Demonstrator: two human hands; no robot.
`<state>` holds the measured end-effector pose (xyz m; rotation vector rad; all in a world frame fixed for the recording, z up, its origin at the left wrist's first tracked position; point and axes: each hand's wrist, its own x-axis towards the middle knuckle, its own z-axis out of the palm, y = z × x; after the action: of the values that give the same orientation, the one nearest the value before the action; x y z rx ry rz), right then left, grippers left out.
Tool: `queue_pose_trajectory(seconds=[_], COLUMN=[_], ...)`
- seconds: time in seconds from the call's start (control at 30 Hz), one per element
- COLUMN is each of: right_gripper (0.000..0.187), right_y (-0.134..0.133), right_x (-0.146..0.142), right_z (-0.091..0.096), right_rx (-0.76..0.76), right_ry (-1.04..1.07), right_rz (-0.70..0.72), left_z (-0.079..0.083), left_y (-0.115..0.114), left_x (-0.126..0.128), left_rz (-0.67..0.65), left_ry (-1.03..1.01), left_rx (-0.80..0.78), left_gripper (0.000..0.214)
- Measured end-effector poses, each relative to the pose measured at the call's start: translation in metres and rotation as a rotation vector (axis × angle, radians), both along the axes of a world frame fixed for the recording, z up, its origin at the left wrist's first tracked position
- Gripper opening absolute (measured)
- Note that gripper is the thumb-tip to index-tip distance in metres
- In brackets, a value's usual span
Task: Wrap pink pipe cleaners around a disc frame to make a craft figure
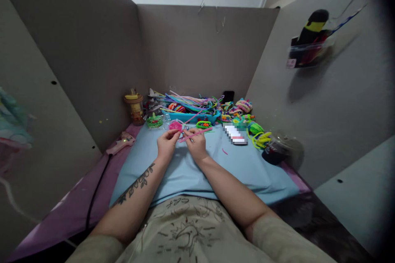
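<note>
Both of my hands meet above the blue cloth, fingertips nearly touching. A bright pink rounded piece (175, 125), fuzzy-looking, shows just past the pinched fingers of my left hand (167, 144). My right hand (196, 143) is closed on a pink pipe cleaner (203, 131), which slants up to the right across its fingers. A thinner pink strand (194, 116) rises behind the hands. What exactly lies between the fingertips is too small to make out. Just beyond my right hand lies a green pipe-cleaner ring (203, 125) with an orange middle.
A blue tray (189, 118) heaped with pipe cleaners stands at the back. To the left are a lidded cup (134, 107) and a pink glue gun (121, 143) with a cord. A phone (235, 134), yellow pipe cleaners (262, 140) and a dark container (274, 152) lie right. Grey panels enclose three sides.
</note>
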<state>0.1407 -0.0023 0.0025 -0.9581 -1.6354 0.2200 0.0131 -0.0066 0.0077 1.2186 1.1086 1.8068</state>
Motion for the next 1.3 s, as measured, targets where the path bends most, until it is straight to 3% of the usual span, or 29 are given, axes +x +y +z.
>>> queue_pose_trajectory(seconds=[0.53, 1.03, 1.3], right_gripper=[0.018, 0.007, 0.012], right_y=[0.008, 0.005, 0.012], right_x=[-0.001, 0.004, 0.005], right_z=[0.0, 0.004, -0.002], right_rx=[-0.211, -0.104, -0.149], right_ry=[0.228, 0.154, 0.167], right_rz=[0.127, 0.08, 0.081], left_z=[0.005, -0.005, -0.011], left_y=[-0.008, 0.001, 0.005], left_x=[0.001, -0.002, -0.002], left_rz=[-0.007, -0.128, -0.137], left_ry=[0.172, 0.144, 0.171], left_rx=[0.071, 0.143, 0.145], left_gripper=[0.012, 0.023, 0.028])
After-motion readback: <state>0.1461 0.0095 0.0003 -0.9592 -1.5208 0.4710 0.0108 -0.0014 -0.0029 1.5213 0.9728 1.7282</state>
